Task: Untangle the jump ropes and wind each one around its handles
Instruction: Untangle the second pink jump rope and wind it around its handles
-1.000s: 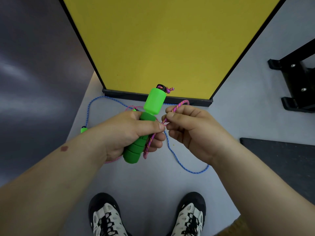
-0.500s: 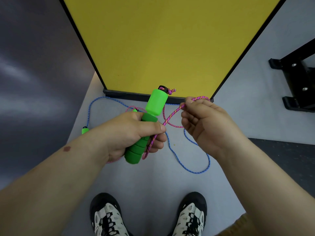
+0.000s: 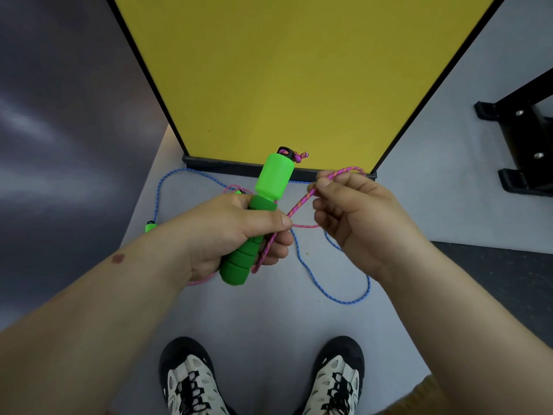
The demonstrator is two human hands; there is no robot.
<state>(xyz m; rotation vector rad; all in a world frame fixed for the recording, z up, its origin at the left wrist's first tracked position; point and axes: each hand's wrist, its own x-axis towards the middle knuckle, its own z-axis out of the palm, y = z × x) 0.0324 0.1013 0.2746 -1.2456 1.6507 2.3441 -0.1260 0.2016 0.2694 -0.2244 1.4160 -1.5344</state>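
Observation:
My left hand (image 3: 236, 232) grips a green jump-rope handle (image 3: 260, 211), held upright and tilted, with a pink knot at its black top cap. The pink rope (image 3: 300, 202) runs from under my left thumb up to my right hand (image 3: 356, 220), which pinches a loop of it between thumb and fingers to the right of the handle. More pink rope trails below my left hand. A blue rope (image 3: 314, 277) lies in loose curves on the grey floor beneath both hands. Its small green handle end (image 3: 150, 226) shows at the left.
A yellow panel (image 3: 293, 70) with a black base stands upright just beyond the handle. A black metal stand (image 3: 520, 145) sits at the right. A dark mat (image 3: 508, 280) covers the floor at the right. My two shoes (image 3: 260, 381) are at the bottom.
My right hand has drawn the pink rope away from my left thumb, up and to the right, opening a loop. My left hand and the green handle have barely moved.

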